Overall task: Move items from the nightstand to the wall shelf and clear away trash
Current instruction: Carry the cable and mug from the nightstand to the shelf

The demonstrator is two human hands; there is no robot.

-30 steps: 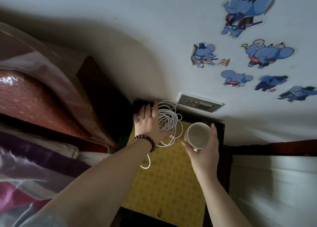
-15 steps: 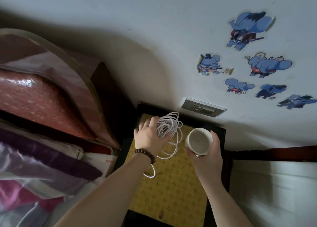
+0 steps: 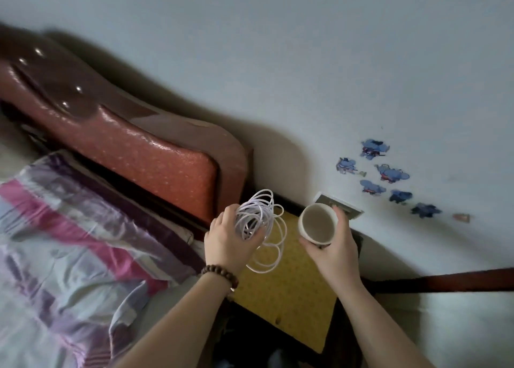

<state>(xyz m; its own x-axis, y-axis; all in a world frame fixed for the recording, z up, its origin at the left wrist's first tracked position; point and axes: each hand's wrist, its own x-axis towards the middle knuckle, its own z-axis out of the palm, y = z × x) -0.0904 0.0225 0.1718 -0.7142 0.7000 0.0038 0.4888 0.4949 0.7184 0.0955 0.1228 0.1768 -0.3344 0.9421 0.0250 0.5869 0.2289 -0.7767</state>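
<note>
My left hand [image 3: 228, 242], with a bead bracelet on the wrist, grips a coil of white cable [image 3: 260, 220] and holds it lifted above the nightstand [image 3: 294, 298], loose loops hanging down. A white cup [image 3: 317, 223] sits in my right hand [image 3: 333, 251], its opening facing me and nothing visible inside. Both hands hover over the far part of the nightstand, whose top carries a yellow patterned mat. No wall shelf is in view.
A bed with a red padded headboard [image 3: 144, 156] and a striped pillow [image 3: 69, 242] lies left of the nightstand. A wall socket [image 3: 345, 205] sits just behind the cup. Blue elephant stickers [image 3: 389, 173] dot the white wall. A dark wooden rail [image 3: 445, 283] runs at right.
Both hands have risen off the nightstand with the cable coil and the cup. The view has swung left and tilted, so more of the bed and headboard shows.
</note>
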